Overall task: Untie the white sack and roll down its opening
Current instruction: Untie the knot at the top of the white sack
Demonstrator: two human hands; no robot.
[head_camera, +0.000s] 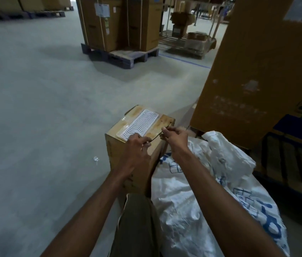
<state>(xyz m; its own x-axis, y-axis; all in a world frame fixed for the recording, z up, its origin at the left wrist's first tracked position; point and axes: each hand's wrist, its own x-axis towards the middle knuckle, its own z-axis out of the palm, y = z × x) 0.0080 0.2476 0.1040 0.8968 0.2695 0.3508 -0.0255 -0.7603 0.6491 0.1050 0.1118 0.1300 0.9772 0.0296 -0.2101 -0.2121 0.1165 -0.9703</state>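
Tie: thin dark cord was pinched taut between left hand and right hand, seemingly freed | Sack: crumpled white woven sack with blue print lay right of brown cardboard box; neck loose | Left: opening judged not yet rolled down

Warehouse: palletised cartons, concrete floor

left hand: fingers curled, thumb and fingertips pinched together
right hand: raised slightly higher, fingertips pinched
arms: both bare, extended forward, hands close together, not touching
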